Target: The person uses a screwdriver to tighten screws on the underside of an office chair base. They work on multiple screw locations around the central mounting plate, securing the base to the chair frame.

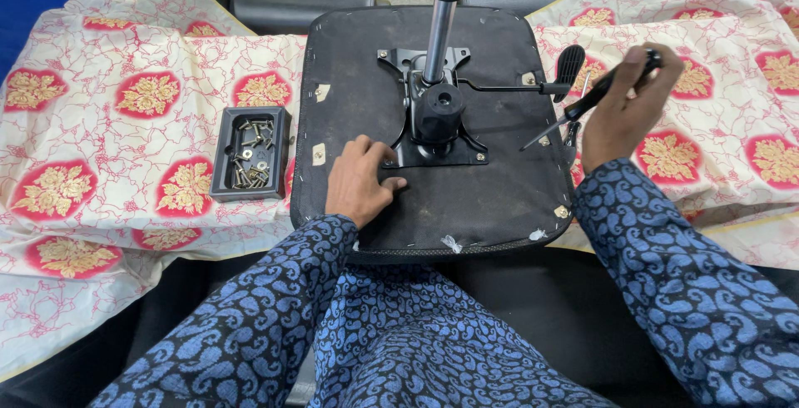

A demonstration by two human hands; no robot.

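— Where are the hands?

— The left hand lies on the underside of an upturned chair seat, fingers curled loosely, fingertips touching the front left corner of the black metal mounting plate. It holds nothing; it only presses there.

— And the right?

— The right hand is lifted over the seat's right edge, closed around the black handle of a screwdriver. The shaft slants down and left, its tip hanging just above the seat (not touching it, as far as I can tell).

— What sits on the plate?

— A chrome gas cylinder rises from its middle, and a lever with a black paddle sticks out to the right.

— Anything else nearby?

— A small black tray of screws and bolts lies just left of the seat, on a cream cloth with red and gold flowers.
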